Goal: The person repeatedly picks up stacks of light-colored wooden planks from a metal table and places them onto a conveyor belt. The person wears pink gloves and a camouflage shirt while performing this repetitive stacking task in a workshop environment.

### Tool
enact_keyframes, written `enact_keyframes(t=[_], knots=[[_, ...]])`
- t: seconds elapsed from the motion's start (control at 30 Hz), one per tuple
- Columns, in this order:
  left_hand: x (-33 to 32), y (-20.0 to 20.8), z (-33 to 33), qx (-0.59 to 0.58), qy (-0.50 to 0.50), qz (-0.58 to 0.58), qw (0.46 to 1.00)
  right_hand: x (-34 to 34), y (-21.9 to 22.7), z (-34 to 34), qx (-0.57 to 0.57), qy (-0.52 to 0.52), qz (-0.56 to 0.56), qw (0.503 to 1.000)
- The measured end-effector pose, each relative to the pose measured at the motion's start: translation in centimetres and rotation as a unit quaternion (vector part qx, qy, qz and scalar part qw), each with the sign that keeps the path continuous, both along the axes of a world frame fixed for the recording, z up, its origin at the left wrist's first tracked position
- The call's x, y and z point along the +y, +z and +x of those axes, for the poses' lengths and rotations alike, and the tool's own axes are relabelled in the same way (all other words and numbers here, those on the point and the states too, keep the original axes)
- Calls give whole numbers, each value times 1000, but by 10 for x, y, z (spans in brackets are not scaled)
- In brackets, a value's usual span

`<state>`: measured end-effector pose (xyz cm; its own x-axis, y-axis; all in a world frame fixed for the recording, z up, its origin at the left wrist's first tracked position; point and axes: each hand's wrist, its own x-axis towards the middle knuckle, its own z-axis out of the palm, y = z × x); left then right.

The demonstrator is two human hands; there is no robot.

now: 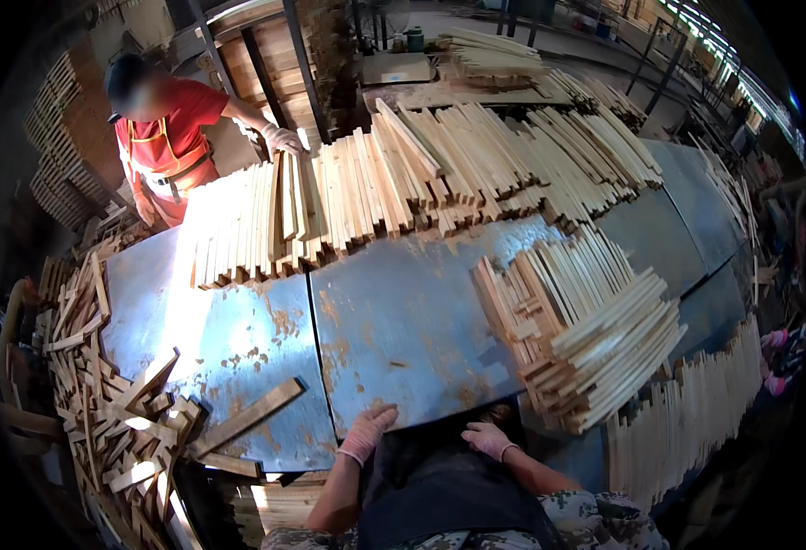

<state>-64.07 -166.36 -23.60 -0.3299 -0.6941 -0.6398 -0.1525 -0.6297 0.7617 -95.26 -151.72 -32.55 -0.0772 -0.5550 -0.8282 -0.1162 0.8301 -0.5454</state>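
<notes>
My left hand (pixel 368 431), in a pale pinkish glove, rests at the near edge of the metal-topped table (pixel 403 321), fingers laid over the rim and holding nothing I can see. My right hand (pixel 488 440), gloved alike, hovers by the dark apron (pixel 449 486) just below that edge, its fingers loosely extended and no object visible in them. Close beyond it, to the right, stands a stacked pile of wooden strips (pixel 605 339), some laid crosswise. Left of my left hand a single wooden slat (pixel 249 417) lies slanted on the metal.
A long row of wooden strips (pixel 357 188) spans the table's far side. Behind it a person in a red shirt (pixel 172 128) has one hand on the strips. Jumbled offcuts (pixel 128 422) heap at left. More upright-looking strips (pixel 687 417) line the right. Sawdust patches dot the metal.
</notes>
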Motion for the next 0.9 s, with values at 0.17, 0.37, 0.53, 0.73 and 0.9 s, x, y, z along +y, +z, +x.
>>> enact_keyframes(t=[0.17,0.37,0.53,0.73,0.9], knots=[[-164,-3,28,-88,-57,-81,991,-80,-1,6,-6,13,-9,1000],[-299,-40,42,-169,38,-188,967,-173,19,24,-31,-42,13,999],[-407,-34,68,-171,147,-253,941,-276,35,24,-21,-65,-57,996],[-453,-67,87,-399,-5,-349,848,-475,16,-43,269,137,-174,937],[-446,-82,72,-423,-16,-361,831,-637,80,-77,543,60,-296,784]])
